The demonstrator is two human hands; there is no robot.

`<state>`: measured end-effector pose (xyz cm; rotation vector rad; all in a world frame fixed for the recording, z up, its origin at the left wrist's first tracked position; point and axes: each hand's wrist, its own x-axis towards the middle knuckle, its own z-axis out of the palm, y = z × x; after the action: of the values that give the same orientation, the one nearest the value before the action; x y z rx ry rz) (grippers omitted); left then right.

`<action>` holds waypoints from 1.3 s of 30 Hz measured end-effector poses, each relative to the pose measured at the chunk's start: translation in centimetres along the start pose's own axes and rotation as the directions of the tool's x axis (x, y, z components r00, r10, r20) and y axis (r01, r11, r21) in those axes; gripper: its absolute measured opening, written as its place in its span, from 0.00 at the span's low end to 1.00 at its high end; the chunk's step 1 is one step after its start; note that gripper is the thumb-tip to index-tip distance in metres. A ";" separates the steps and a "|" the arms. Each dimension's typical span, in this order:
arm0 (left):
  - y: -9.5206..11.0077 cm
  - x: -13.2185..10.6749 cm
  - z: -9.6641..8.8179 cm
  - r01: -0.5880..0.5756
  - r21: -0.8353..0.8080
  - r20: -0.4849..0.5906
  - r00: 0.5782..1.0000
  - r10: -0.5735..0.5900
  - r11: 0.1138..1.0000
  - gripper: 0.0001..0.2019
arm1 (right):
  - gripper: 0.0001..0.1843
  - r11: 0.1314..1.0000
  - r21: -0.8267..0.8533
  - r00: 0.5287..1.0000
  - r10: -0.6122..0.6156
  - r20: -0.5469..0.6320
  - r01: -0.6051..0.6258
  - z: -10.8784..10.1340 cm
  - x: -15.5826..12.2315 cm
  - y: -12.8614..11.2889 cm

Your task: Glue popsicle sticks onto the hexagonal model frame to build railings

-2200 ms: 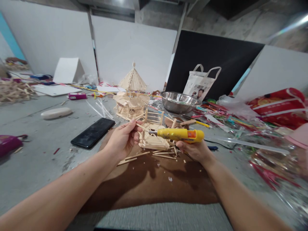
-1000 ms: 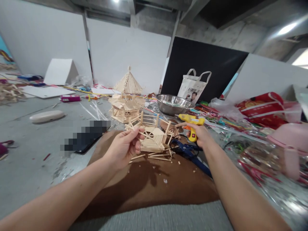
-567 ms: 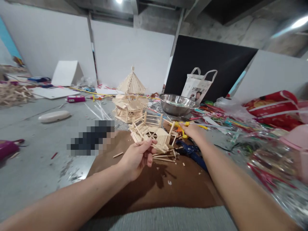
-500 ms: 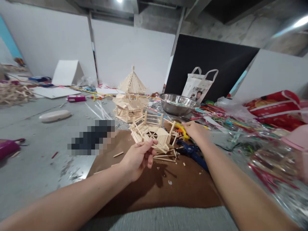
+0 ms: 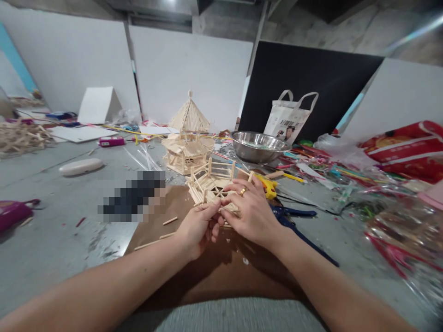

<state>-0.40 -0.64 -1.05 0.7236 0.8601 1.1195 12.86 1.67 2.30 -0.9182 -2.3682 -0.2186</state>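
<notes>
A small stick-built model (image 5: 209, 180) with railings stands on a brown sheet (image 5: 194, 272) before me. My left hand (image 5: 195, 228) pinches a thin wooden stick against the model's near edge. My right hand (image 5: 249, 210), with a ring on one finger, lies over the model's right side, fingers curled onto the sticks. The yellow glue gun (image 5: 267, 186) lies on the table just right of my right hand, with nothing holding it. Loose sticks (image 5: 156, 238) lie on the brown sheet at the left.
A taller stick pagoda (image 5: 187, 133) stands behind the model, a steel bowl (image 5: 258, 146) to its right. Blue-handled scissors (image 5: 294, 216) lie right of my hands. A dark flat device (image 5: 133, 197) lies left. Coloured packets and wrappers (image 5: 387, 184) crowd the right side.
My right hand laid the yellow glue gun down at the right and came back onto the model. My left hand lowered its stick to the model's near edge.
</notes>
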 end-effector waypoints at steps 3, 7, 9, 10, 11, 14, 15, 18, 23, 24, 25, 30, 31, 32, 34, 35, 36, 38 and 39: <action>0.0 0.1 0.0 0.015 0.006 -0.008 1.000 -0.015 1.000 0.12 | 0.05 0.999 -0.033 1.000 0.000 -0.011 0.000 0.6 -0.2 0.3; 0.2 -0.1 0.1 0.013 0.019 -0.026 1.000 -0.013 1.000 0.11 | 0.05 0.997 -0.067 0.999 -0.036 -0.040 0.033 0.7 -0.2 0.5; 0.3 -0.5 0.2 0.041 0.044 -0.014 0.999 -0.040 0.998 0.10 | 0.05 0.998 -0.066 0.998 -0.025 -0.064 0.021 0.6 -0.2 0.5; 0.3 -0.7 0.3 0.067 0.071 -0.001 0.998 -0.067 0.995 0.10 | 0.05 0.998 -0.064 0.997 -0.009 -0.077 0.005 0.6 -0.2 0.6; 0.4 -0.9 0.4 0.101 0.110 0.015 0.995 -0.103 0.989 0.10 | 0.05 0.998 -0.063 0.996 0.007 -0.085 -0.012 0.5 -0.1 0.7; 0.3 -1.6 0.8 0.145 0.220 -0.015 0.989 -0.145 0.965 0.09 | 0.07 0.997 -0.063 0.996 0.043 -0.080 -0.048 0.6 -0.2 1.2; 0.3 -1.8 0.9 0.117 0.236 -0.056 0.993 -0.107 0.965 0.09 | 0.08 0.996 -0.064 0.996 0.049 -0.072 -0.054 0.7 -0.2 1.4; 0.6 -2.2 1.1 -0.066 0.245 -0.196 0.974 0.117 0.967 0.09 | 0.08 0.996 -0.073 0.997 0.049 -0.055 -0.053 0.9 -0.2 1.7; 3.1 -1.8 -0.4 -0.470 0.539 -0.213 0.727 0.653 0.699 0.04 | 0.08 0.995 -0.098 0.999 0.012 -0.052 -0.017 1.3 -0.2 2.0; 3.8 -1.5 -1.1 -0.472 0.654 -0.174 0.667 0.725 0.591 0.06 | 0.08 0.995 -0.103 0.999 0.011 -0.051 -0.017 1.3 -0.1 2.0; 4.4 -1.1 -1.9 -0.440 0.770 -0.106 0.625 0.774 0.461 0.07 | 0.08 0.994 -0.106 0.999 0.011 -0.047 -0.016 1.4 -0.1 2.0; 5.8 0.9 -4.8 -0.381 0.923 0.185 0.553 0.813 0.049 0.10 | 0.08 0.992 -0.123 0.999 -0.001 -0.040 -0.004 1.4 0.1 1.8; 5.7 1.1 -4.9 -0.386 0.922 0.227 0.557 0.799 0.007 0.10 | 0.08 0.992 -0.126 0.999 -0.007 -0.042 0.002 1.4 0.1 1.8; 5.6 1.2 -5.0 -0.394 0.919 0.266 0.563 0.783 -0.028 0.10 | 0.08 0.992 -0.129 0.999 -0.011 -0.044 0.005 1.4 0.1 1.7; 5.3 1.2 -4.9 -0.411 0.908 0.325 0.579 0.748 -0.077 0.11 | 0.08 0.991 -0.132 0.999 -0.015 -0.047 0.009 1.4 0.2 1.7; 5.2 1.1 -4.8 -0.417 0.904 0.343 0.585 0.735 -0.090 0.11 | 0.08 0.991 -0.134 0.999 -0.017 -0.048 0.010 1.4 0.2 1.7; 5.1 1.1 -4.7 -0.420 0.903 0.350 0.589 0.728 -0.094 0.11 | 0.08 0.990 -0.137 0.999 -0.018 -0.049 0.011 1.4 0.2 1.7; 5.0 1.1 -4.7 -0.424 0.901 0.350 0.595 0.723 -0.087 0.12 | 0.08 0.990 -0.144 0.999 -0.022 -0.048 0.015 1.5 0.2 1.8; 5.0 1.2 -4.7 -0.427 0.901 0.348 0.598 0.722 -0.081 0.12 | 0.08 0.989 -0.147 0.999 -0.023 -0.048 0.016 1.5 0.2 1.8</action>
<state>-6.54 2.22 0.57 2.3063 1.5737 1.3983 13.22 3.65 1.10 -0.9461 -2.3404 -0.4228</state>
